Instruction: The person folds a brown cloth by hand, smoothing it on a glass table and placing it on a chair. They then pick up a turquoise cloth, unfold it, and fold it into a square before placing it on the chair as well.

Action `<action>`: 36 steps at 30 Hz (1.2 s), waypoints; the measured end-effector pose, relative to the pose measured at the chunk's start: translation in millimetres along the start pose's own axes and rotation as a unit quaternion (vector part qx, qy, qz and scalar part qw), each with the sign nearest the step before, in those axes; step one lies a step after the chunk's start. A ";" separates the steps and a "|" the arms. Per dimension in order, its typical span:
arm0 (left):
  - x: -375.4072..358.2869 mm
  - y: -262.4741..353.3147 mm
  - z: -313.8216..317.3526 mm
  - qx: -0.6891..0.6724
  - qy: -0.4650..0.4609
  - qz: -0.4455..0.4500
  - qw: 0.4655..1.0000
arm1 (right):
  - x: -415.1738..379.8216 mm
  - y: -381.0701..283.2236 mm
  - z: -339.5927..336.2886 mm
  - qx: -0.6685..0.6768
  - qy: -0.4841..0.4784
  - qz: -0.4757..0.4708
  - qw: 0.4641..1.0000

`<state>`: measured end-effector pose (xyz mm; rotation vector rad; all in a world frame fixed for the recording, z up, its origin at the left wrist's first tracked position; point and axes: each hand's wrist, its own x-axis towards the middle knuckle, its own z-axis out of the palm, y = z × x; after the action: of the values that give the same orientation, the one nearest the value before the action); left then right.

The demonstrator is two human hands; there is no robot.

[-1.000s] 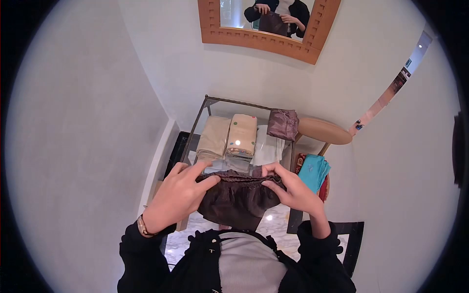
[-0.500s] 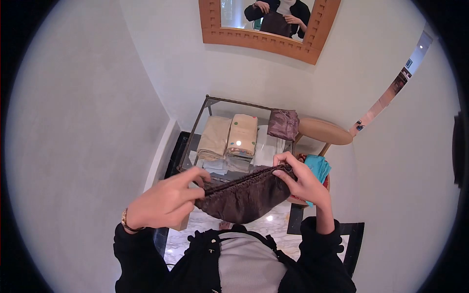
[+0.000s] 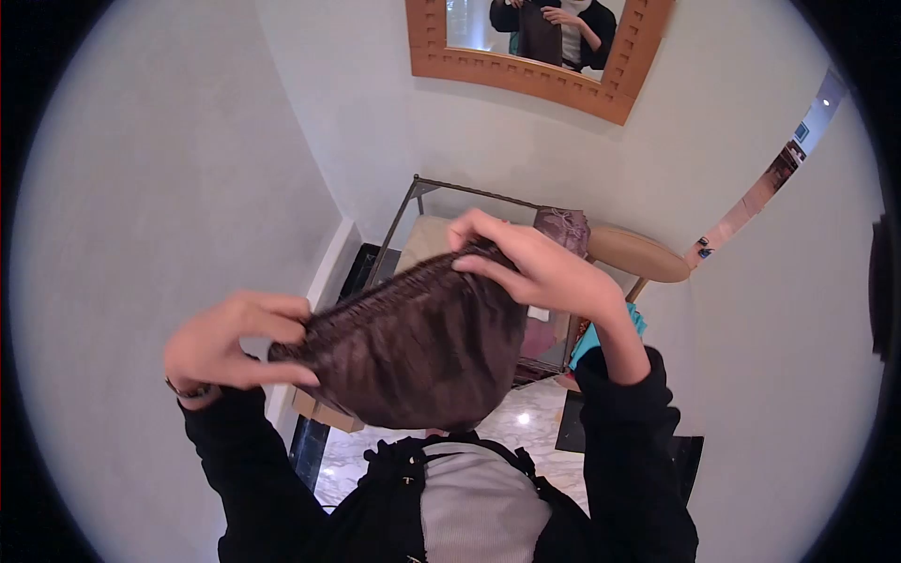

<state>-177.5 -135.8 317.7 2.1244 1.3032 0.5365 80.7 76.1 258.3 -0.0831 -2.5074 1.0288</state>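
Note:
A dark brown, shiny cloth with a gathered upper edge (image 3: 413, 347) hangs between my two hands, slanting up from left to right. My left hand (image 3: 239, 338) grips its left end, thumb below and fingers above. Higher up, my right hand (image 3: 535, 267) pinches the right end of the gathered edge between thumb and fingers. The cloth and my right hand hide much of the glass-topped table (image 3: 418, 192) behind them. A folded purple shiny cloth (image 3: 561, 225) lies at the table's right side, just beyond my right hand.
A wood-framed mirror (image 3: 535, 92) hangs on the wall ahead. Right of the table stands a chair with a tan rounded back (image 3: 638, 253), with turquoise fabric (image 3: 587, 349) below it. A cardboard box (image 3: 324, 410) sits low on the left, on the marble floor (image 3: 540, 436).
Both hands have lifted the brown cloth, and it looks larger and nearer. My right hand has moved up and left, my left hand outward to the left. The view has shifted slightly.

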 end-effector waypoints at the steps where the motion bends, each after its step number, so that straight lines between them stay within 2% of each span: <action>1: -8.5 -2.1 -1.3 0.034 0.054 -0.033 0.997 | 12.5 -0.9 1.9 0.007 -0.023 0.001 1.000; 3: -24.5 -7.3 -2.5 0.102 0.159 -0.097 0.977 | 37.9 0.0 11.0 -0.011 -0.066 0.013 0.998; 4: -30.2 -9.6 -8.0 0.179 0.125 -0.190 0.957 | 49.7 -4.5 15.5 -0.019 -0.081 0.021 0.996; 5: -36.2 -9.3 -9.0 0.202 0.140 -0.205 0.947 | 61.2 -7.8 19.4 -0.027 -0.097 0.029 0.995; 8: -56.8 -14.1 -8.0 0.276 0.200 -0.252 0.906 | 98.9 5.6 32.6 0.028 -0.067 -0.061 0.996; 11: -61.1 -9.9 -11.4 0.299 0.311 -0.248 0.868 | 137.1 13.9 43.8 0.057 -0.018 -0.156 0.986; 12: -66.9 -17.1 -18.2 0.291 0.305 -0.254 0.870 | 145.4 11.2 44.1 0.065 -0.050 -0.119 0.989; 15: -70.8 -17.2 -30.1 0.341 0.313 -0.251 0.850 | 174.0 5.6 43.6 0.039 -0.070 -0.143 0.986; 19: -67.6 1.6 -39.6 0.341 0.375 -0.280 0.815 | 208.8 0.2 45.4 0.066 -0.007 -0.201 0.977; 20: -69.9 4.3 -41.7 0.343 0.377 -0.282 0.813 | 210.3 -5.8 43.6 0.051 -0.016 -0.190 0.980; 23: -73.5 5.2 -42.6 0.377 0.411 -0.185 0.809 | 218.9 -8.6 43.8 0.035 0.010 -0.206 0.978; 26: -73.2 26.2 -38.7 0.364 0.367 -0.138 0.845 | 223.9 -11.6 47.8 0.023 0.022 -0.247 0.969; 30: -66.5 48.1 -27.5 0.248 0.325 -0.055 0.911 | 224.3 -14.8 55.5 0.032 0.018 -0.288 0.957; 33: -69.6 63.5 -32.3 0.251 0.263 -0.076 0.928 | 221.2 -19.5 57.5 -0.001 0.037 -0.302 0.953; 36: -81.1 66.9 -41.1 0.205 0.260 -0.053 0.942 | 215.3 -26.4 54.5 0.014 0.032 -0.282 0.959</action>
<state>-194.0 -221.0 389.9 2.3092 1.9533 0.8865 -134.1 66.9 320.0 0.5642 -2.2468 0.7989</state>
